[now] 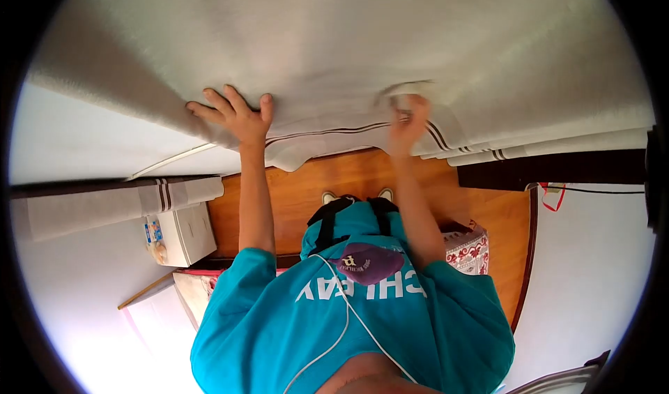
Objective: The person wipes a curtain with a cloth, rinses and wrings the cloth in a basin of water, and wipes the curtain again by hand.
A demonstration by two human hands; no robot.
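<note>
A large pale cloth [327,31] with dark stripes along its lower edge spreads across the upper part of the head view. My left hand [240,118] lies on it, palm down, fingers spread and thumb apart. To the right, my right hand [410,122] is closed near the striped edge and smeared by motion. A thin, curved, greyish shape [404,86] shows at its fingertips; blur hides what it is. I cannot tell whether that shape is a tool or a fold of the cloth.
Below the cloth is a wooden floor [279,188], where my feet stand. A white cabinet [191,233] is at left, a red-and-white patterned item [470,251] at right. Striped pale cloth [174,195] also hangs at left. A white cord [345,317] crosses my blue shirt.
</note>
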